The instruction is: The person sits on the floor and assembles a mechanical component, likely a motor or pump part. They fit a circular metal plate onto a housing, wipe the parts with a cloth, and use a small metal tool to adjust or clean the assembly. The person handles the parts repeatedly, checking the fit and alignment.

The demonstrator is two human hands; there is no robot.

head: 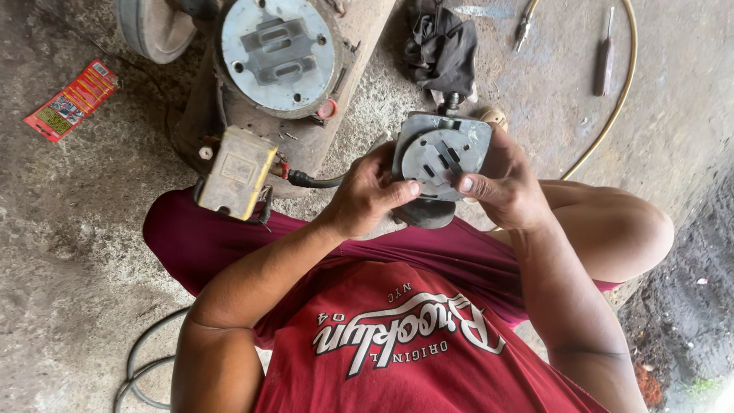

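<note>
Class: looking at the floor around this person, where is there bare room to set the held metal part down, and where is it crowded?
Bare concrete lies left, between the red packet and the hose loops, and upper right, between the screwdriver and the yellow hose. It is crowded around the machine, yellow box and black rag.

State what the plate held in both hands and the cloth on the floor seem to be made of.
Plate: probably metal; dull grey, with machined slots and a worn face. Cloth: likely woven fabric; black, limp and crumpled into folds. Both hands, left and right, grip the plate.
</note>
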